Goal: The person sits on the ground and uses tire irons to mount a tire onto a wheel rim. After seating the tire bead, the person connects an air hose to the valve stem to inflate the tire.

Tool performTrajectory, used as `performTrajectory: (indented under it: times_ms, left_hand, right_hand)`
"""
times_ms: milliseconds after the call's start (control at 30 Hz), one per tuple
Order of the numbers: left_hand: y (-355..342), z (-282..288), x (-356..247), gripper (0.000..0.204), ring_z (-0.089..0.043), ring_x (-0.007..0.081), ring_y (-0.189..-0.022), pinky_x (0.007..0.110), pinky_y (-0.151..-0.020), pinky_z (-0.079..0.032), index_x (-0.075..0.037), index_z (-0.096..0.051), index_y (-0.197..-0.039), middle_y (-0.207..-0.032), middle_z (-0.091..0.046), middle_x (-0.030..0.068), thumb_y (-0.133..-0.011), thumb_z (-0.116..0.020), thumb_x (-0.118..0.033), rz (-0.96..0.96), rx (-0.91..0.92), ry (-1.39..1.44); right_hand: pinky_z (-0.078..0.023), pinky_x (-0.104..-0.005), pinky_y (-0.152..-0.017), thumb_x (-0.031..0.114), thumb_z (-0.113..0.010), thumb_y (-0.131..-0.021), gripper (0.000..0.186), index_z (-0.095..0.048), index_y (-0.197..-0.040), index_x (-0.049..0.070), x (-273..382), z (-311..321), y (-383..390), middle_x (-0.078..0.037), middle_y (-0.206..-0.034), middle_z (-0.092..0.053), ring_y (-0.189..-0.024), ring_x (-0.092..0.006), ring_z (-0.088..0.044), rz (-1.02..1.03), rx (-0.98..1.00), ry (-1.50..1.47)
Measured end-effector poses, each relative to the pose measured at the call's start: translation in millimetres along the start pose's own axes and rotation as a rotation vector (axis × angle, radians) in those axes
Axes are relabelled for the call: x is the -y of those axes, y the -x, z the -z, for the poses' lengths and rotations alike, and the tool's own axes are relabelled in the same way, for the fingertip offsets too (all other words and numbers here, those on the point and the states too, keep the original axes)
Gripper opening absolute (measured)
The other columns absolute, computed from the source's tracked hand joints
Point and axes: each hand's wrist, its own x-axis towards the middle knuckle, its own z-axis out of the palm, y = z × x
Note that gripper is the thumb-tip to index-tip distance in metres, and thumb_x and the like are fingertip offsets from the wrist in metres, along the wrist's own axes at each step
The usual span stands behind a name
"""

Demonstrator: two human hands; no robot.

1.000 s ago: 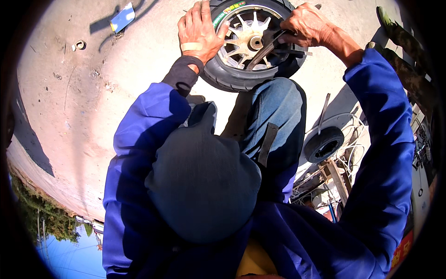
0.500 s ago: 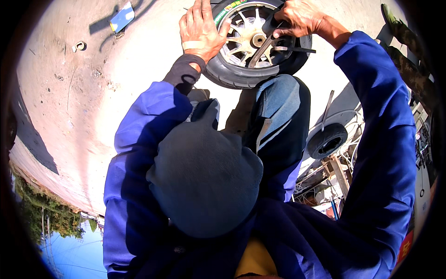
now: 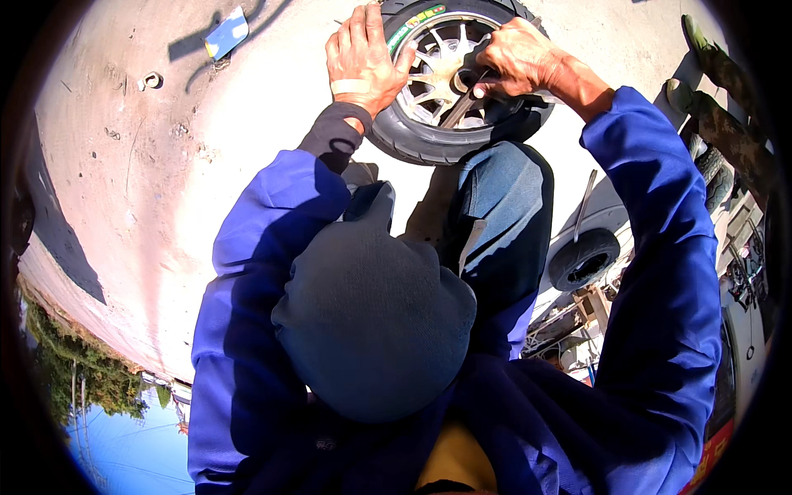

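A black tyre [image 3: 437, 140] on a pale spoked rim [image 3: 441, 70] lies on the concrete ahead of me. My left hand [image 3: 367, 66] rests on the tyre's left side, fingers stretched and spread, a beige strip across its back. My right hand [image 3: 520, 62] grips a metal tyre lever [image 3: 454, 114] slanting over the spokes, its lower end at the rim's near edge. Part of the lever is hidden by my fingers. My right knee [image 3: 507, 186] in jeans is just below the tyre.
Right of me lie a loose bar [image 3: 584, 198], another tyre [image 3: 582, 260] and assorted clutter [image 3: 569, 330]. Legs of a person in camouflage [image 3: 726, 140] are at the upper right. At the upper left are a small blue-and-white board [image 3: 227, 33] and a small ring [image 3: 151, 81] on the ground [image 3: 124, 181].
My right hand, on the lever, has shifted leftward over the wheel, with its forearm now nearer the middle. My left hand stays on the tyre; the whole view has shifted slightly.
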Motion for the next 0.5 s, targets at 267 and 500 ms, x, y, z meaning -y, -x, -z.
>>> performTrajectory:
  times_ms: [267, 500]
  left_hand:
    - [-6, 14, -7, 0.086, -0.038, 0.0471, -0.144, 0.057, -0.123, -0.026, 0.0, -0.033, -0.159, -0.157, -0.04, 0.0282, -0.09, -0.064, -0.041, 0.172, 0.279, 0.03]
    - [10, 15, 4, 0.079, -0.044, 0.0471, -0.14, 0.055, -0.12, -0.033, 0.001, -0.039, -0.156, -0.152, -0.045, 0.029, -0.092, -0.064, -0.039, 0.098, 0.175, -0.113]
  right_hand:
    - [-0.059, -0.0379, -0.069, 0.039, -0.08, -0.087, 0.03, -0.08, -0.088, 0.008, 13, 30, 4, -0.013, -0.072, -0.073, -0.07, -0.0274, -0.075, -0.193, 0.138, 0.135]
    - [-0.055, -0.0382, -0.069, 0.019, -0.07, -0.092, 0.012, -0.074, -0.096, 0.008, 83, 56, 41, -0.012, -0.069, -0.069, -0.068, -0.0248, -0.072, -0.263, -0.003, 0.248]
